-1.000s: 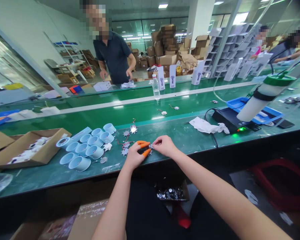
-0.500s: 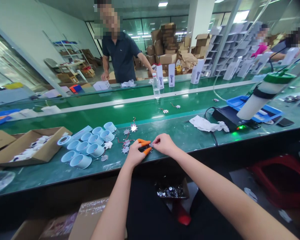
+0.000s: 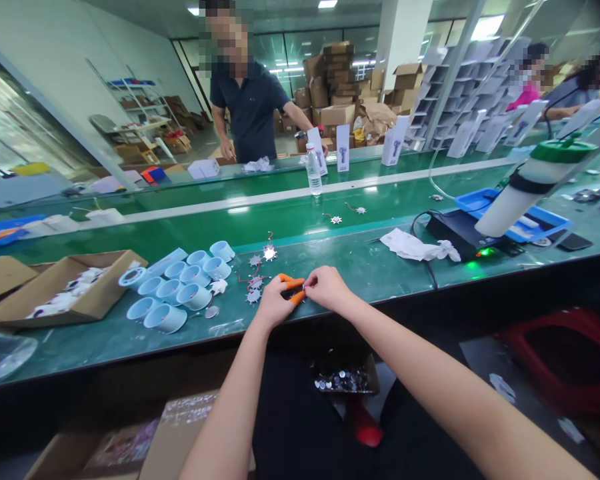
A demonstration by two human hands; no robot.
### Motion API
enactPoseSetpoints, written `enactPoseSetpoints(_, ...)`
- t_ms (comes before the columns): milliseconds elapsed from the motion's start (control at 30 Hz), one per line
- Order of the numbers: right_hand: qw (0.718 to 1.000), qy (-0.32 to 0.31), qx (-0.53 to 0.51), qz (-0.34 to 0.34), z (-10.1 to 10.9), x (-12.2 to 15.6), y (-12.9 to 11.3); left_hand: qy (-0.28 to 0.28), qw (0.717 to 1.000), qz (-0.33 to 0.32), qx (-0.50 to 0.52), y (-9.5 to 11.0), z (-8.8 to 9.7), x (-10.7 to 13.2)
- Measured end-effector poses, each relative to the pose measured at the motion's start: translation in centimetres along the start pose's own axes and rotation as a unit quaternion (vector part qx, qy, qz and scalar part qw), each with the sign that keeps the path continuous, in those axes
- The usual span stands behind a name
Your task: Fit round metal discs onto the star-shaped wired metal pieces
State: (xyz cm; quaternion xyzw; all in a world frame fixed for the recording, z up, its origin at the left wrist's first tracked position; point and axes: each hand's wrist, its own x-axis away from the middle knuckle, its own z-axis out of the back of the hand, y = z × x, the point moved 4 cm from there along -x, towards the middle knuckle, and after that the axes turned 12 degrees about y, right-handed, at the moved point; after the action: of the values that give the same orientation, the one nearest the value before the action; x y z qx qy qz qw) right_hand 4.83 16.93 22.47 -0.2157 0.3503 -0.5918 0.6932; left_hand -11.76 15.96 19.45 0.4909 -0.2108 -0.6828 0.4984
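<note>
Left hand (image 3: 274,304) and right hand (image 3: 327,288) pinch one small metal part (image 3: 303,292) (just inside the bench (image 3: 380,280) edge).

**Where things lie on the tabletop**

At the near edge of the tabletop (image 3: 360,270), the left hand (image 3: 274,303) and the right hand (image 3: 329,288) meet, with a small part (image 3: 303,291) pinched between the fingers of both. Just left of the hands lies a scatter of toothed discs (image 3: 254,293). Further left stands a cluster of cups (image 3: 180,291), then a cardboard box (image 3: 100,300). To the right lies a cloth (image 3: 415,247). Just right of it sits a device (image 3: 455,230), with a tray (image 3: 473,200) behind. A bottle (image 3: 313,170) stands farther back, before a person (image 3: 253,110). Below the tabletop's near edge sits a small box of parts (image 3: 345,381).
</note>
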Motion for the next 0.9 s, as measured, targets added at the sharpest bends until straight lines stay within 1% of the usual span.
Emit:
enactPoseSetpoints(167,0.997,0.012,-0.067,-0.042,0.7,-0.3,2.1,0.017,0.998,0.026,0.047,-0.7,0.3,0.0)
enactPoseSetpoints(333,0.987,0.029,-0.148,-0.060,1.8,-0.1,4.5,0.029,0.985,0.081,0.148,-2.2,0.4,-0.2)
enactPoseSetpoints(433,0.980,0.071,-0.179,-0.047,3.6,-0.1,6.2,0.039,0.971,0.114,0.208,-2.5,0.7,-0.4)
enactPoseSetpoints(533,0.969,0.137,-0.197,-0.058,6.6,-0.4,9.2,0.061,0.956,0.132,0.254,-2.5,1.4,-0.5)
enactPoseSetpoints(567,0.964,0.155,-0.206,-0.070,7.6,-0.4,10.4,0.071,0.947,0.139,0.280,-2.5,1.7,-0.5)
enactPoseSetpoints(633,0.952,0.180,-0.225,-0.101,9.2,-0.5,12.9,0.084,0.915,0.164,0.360,-2.4,2.3,-0.2)
enactPoseSetpoints(700,0.940,0.199,-0.245,-0.127,10.1,-0.4,15.0,0.085,0.872,0.188,0.444,-2.1,2.7,0.4)
enactPoseSetpoints(733,0.936,0.205,-0.254,-0.132,10.2,-0.4,15.8,0.085,0.858,0.192,0.470,-1.9,2.9,0.7)
enactPoseSetpoints(767,0.934,0.208,-0.260,-0.130,10.3,-0.3,16.3,0.086,0.854,0.189,0.478,-1.6,3.0,1.0)
enactPoseSetpoints(800,0.935,0.206,-0.262,-0.124,10.2,-0.2,16.5,0.090,0.856,0.184,0.474,-1.3,3.1,1.2)
enactPoseSetpoints(900,0.942,0.193,-0.254,-0.101,9.9,-0.2,16.5,0.107,0.886,0.171,0.419,-0.4,3.1,1.8)
